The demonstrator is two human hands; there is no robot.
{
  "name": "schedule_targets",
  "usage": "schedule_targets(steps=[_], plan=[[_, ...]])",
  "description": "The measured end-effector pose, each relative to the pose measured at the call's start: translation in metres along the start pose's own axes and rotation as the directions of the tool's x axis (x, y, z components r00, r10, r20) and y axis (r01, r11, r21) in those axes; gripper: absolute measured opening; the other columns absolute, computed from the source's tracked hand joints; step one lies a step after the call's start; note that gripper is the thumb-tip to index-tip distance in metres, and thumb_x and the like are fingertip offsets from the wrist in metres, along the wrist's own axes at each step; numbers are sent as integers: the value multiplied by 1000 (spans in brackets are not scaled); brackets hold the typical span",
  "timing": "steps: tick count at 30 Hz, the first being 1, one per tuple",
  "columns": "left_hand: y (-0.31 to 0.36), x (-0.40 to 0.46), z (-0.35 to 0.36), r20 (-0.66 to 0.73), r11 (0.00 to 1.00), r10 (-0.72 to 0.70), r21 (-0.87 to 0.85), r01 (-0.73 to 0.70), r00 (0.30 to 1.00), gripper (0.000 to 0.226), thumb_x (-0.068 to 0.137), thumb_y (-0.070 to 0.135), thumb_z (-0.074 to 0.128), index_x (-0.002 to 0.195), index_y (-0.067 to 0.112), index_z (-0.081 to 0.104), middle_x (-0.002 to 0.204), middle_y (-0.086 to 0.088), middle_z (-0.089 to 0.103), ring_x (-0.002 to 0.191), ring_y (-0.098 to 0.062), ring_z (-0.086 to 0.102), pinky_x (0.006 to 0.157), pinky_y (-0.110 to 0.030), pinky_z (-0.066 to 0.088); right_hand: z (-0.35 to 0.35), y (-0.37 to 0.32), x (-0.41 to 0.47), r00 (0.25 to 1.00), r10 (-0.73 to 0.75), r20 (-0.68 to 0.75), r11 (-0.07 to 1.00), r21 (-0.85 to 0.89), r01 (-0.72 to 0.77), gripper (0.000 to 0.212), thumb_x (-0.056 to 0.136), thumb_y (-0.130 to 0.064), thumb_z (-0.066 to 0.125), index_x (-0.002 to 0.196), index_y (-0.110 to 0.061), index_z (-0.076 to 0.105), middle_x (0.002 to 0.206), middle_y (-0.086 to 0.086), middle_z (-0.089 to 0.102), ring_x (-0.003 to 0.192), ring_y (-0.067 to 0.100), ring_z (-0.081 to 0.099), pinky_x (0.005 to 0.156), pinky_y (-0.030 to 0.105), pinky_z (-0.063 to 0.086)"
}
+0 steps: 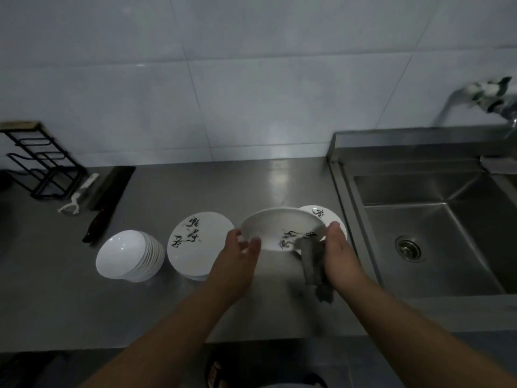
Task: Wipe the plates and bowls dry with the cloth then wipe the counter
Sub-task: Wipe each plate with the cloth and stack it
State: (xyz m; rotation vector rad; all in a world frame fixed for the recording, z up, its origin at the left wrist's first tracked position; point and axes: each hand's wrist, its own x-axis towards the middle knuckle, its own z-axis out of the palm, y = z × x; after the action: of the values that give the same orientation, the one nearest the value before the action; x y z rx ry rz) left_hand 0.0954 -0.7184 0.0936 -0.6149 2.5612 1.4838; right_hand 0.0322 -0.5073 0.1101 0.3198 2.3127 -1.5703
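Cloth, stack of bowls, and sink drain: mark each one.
cloth [312, 261], head view, on the grey folds hanging below the right hand.
stack of bowls [121, 253], head view, inside the top bowl.
sink drain [408, 247], head view, on the metal strainer.

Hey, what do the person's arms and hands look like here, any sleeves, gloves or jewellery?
Both forearms are bare all the way to the bottom edge of the view, with no sleeves showing. The left hand and right hand wear no gloves. No watch, bracelet or ring is visible, though the picture is dim and slightly blurred.
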Motion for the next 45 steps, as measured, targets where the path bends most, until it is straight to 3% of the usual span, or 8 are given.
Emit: schedule_targets(steps=[5,16,20,23,27,34,40,45], plan=[[42,7,-23,-32,813,-18,-583,-3,999,39,109,39,43,137,17,57,125,-6,69,113,-20,68,90,-29,56,-18,-37,-8,981,-192,-1,969,157,190,17,86,-49,58,99,-39,56,94,2,67,80,31,63,67,45,56],[92,6,-66,101,465,27,-882,77,994,31,102,2,49,128,13,61,122,-11,73,102,-28,72,78,-48,64,-44,-86,-13,886,-364,-288,926,-15,376,31,99,-21,59,129,-31,60,83,-1,67,52,16,64,40,34,52],[104,1,-68,96,453,64,-890,56,993,32,101,1,50,128,13,60,117,-12,75,97,-27,74,72,-45,64,-40,-113,-27,773,-602,-201,791,-16,611,37,101,-25,58,133,-44,58,125,-9,65,96,22,71,80,47,63],[115,-5,-67,110,433,131,-900,43,985,34,95,3,55,126,13,61,113,-11,76,95,-27,75,76,-46,63,-29,-119,-30,645,-743,176,543,-405,736,62,105,-52,40,162,-29,28,167,-11,28,155,13,20,125,36,23],[127,-7,-72,124,446,164,-894,39,979,42,85,13,62,127,16,62,121,-12,73,106,-32,72,83,-49,62,-17,-127,-30,613,-752,244,274,-729,627,83,104,-69,19,165,-17,0,173,0,-10,156,22,-22,127,41,-6],[141,0,-83,84,397,189,-918,3,978,35,89,12,60,124,15,63,122,-15,72,101,-28,73,78,-41,64,-5,-115,-59,407,-797,446,140,-519,843,89,99,-65,45,164,-12,15,173,2,1,160,21,-1,128,45,14],[143,-1,-83,71,392,219,-920,-21,973,37,84,15,63,121,20,63,116,-6,75,99,-26,75,71,-44,63,-24,-143,-27,564,-795,224,193,-788,585,92,100,-73,22,165,-10,5,172,10,-5,159,28,-5,127,57,9],[158,6,-93,38,359,235,-932,-50,971,39,85,14,60,124,15,62,117,-12,74,97,-24,75,71,-40,64,-13,-122,-54,383,-835,395,97,-580,809,94,97,-69,45,163,-8,18,173,7,6,160,25,3,128,51,14]])
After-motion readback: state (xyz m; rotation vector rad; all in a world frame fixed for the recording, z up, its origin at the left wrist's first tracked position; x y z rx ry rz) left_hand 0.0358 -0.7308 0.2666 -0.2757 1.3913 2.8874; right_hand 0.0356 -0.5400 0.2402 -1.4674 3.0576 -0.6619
